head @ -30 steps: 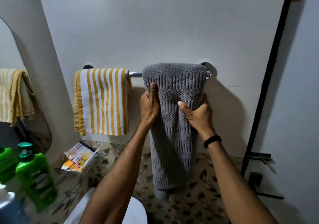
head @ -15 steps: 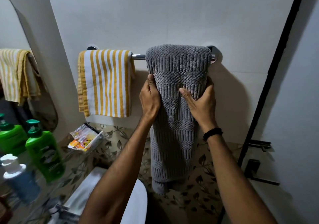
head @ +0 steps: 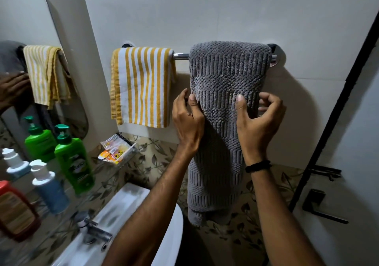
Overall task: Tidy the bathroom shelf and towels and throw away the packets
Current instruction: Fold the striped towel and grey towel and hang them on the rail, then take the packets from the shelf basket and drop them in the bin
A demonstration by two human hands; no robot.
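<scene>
Two towels are seen on the chrome rail (head: 180, 56) in the head view, the only view supplied: a grey towel (head: 225, 77) draped over the right end and a yellow-striped towel (head: 143, 85) at the left end, the two apart with bare rail between. The grey towel is judged soft, limp and fairly thick, with a ribbed pile that should give good friction; moderate weight is expected, and sliding on the smooth rail is likely if one side is pulled harder. Its side edges below the rail are judged the best place for a hold. The left hand (head: 187, 120) is recorded half open, thumb laid on the towel's left edge, fingers curled loosely behind; no firm pinch is visible. The right hand (head: 256, 120) is recorded half open also, thumb pressed on the front face, fingers spread beyond the right edge and apparently clear of the cloth. Nothing is held by either hand. Packets (head: 115, 150) are noted in a small wire rack (head: 131, 144) lower left, untouched, near the green bottles (head: 71, 159).
</scene>
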